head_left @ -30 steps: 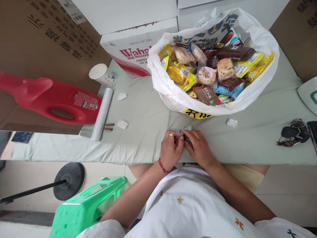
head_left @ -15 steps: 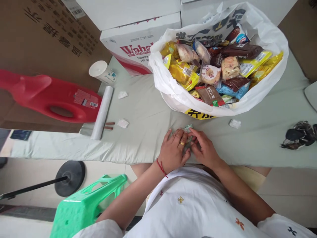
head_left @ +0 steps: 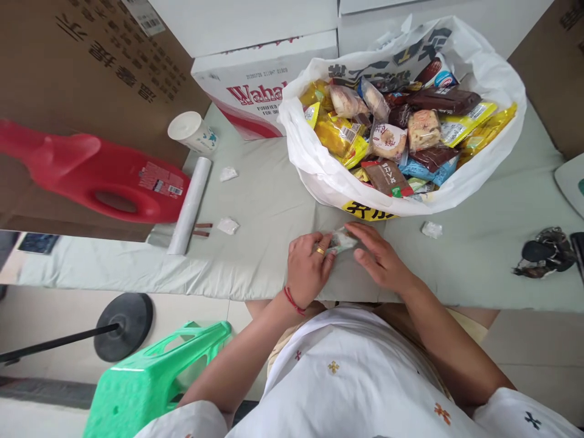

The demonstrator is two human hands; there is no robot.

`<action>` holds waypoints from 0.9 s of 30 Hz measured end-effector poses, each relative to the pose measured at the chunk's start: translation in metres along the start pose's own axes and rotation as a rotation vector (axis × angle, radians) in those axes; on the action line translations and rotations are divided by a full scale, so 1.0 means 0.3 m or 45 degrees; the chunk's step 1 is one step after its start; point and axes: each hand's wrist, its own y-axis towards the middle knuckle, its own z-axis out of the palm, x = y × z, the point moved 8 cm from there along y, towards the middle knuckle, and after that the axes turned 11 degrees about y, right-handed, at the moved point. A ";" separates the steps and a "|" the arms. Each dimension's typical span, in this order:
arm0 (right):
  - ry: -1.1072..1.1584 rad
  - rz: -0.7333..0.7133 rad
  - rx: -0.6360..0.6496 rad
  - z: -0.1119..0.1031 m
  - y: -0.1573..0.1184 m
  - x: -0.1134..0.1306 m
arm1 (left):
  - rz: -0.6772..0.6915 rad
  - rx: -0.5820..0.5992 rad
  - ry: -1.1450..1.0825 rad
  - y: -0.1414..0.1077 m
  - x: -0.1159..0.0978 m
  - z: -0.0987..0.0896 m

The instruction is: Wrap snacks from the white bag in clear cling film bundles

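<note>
A small flat greenish-white piece (head_left: 343, 241), perhaps a wrapper or folded paper, lies on the cloth-covered table in front of me. My left hand (head_left: 309, 261), with a gold ring and a red wrist string, has its fingers curled over the left end of it and hides that part. At the other end, the fingertips of my right hand (head_left: 381, 258) rest at the edge of the piece, with thumb and fingers spread. Just beyond both hands stands a white plastic bag (head_left: 314, 176) filled with wrapped snacks (head_left: 387, 140).
Small crumpled white pieces (head_left: 228, 225) lie left and right of my hands. Further left are a white roll (head_left: 189, 207), two brown sticks (head_left: 202, 229), a paper cup (head_left: 191, 131) and a red jug (head_left: 114, 176). A black bundle (head_left: 545, 252) lies right. Boxes (head_left: 264, 85) line the back.
My hands have drawn apart: the left shifted left, and the right opened its fingers. More of the greenish-white piece now shows between them.
</note>
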 end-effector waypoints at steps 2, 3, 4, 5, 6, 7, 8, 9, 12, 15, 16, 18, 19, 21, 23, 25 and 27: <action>0.222 0.117 -0.133 -0.034 -0.042 -0.012 | -0.231 0.001 -0.333 0.002 0.044 -0.011; 0.331 0.191 -0.180 -0.035 -0.065 -0.021 | -0.339 0.024 -0.542 -0.005 0.055 0.000; 0.444 0.264 -0.197 -0.021 -0.087 -0.030 | -0.426 0.056 -0.758 -0.015 0.054 0.020; 0.558 0.335 -0.189 0.007 -0.105 -0.037 | -0.492 0.089 -0.953 -0.027 0.042 0.044; 0.662 0.403 -0.173 0.042 -0.119 -0.040 | -0.534 0.120 -1.105 -0.039 0.022 0.068; 0.749 0.467 -0.170 0.077 -0.129 -0.042 | -0.556 0.150 -1.206 -0.051 -0.002 0.089; 0.813 0.525 -0.190 0.106 -0.135 -0.042 | -0.561 0.177 -1.255 -0.062 -0.026 0.106; 0.854 0.585 -0.222 0.127 -0.141 -0.043 | -0.554 0.198 -1.252 -0.071 -0.045 0.116; 0.793 0.743 -0.270 0.130 -0.172 -0.030 | -0.494 0.161 -1.078 -0.085 -0.052 0.100; 0.366 0.819 -0.148 0.012 -0.252 0.009 | -0.503 0.133 -0.931 -0.103 0.014 0.076; 0.187 0.833 -0.109 -0.058 -0.293 0.023 | -0.518 0.150 -0.899 -0.113 0.043 0.077; -0.089 0.885 -0.074 -0.231 -0.385 0.039 | -0.514 0.145 -0.809 -0.134 0.097 0.076; -0.215 0.899 -0.067 -0.329 -0.424 0.044 | -0.491 0.113 -0.760 -0.144 0.116 0.073; -0.521 0.870 -0.129 -0.549 -0.463 0.053 | -0.416 0.034 -0.662 -0.162 0.131 0.063; -0.858 0.925 -0.149 -0.761 -0.445 0.031 | -0.326 -0.024 -0.555 -0.177 0.119 0.056; -1.147 1.211 -0.217 -0.984 -0.390 -0.024 | -0.241 -0.045 -0.440 -0.188 0.092 0.052; -1.205 1.356 -0.396 -1.186 -0.278 -0.054 | -0.183 -0.048 -0.369 -0.196 0.069 0.051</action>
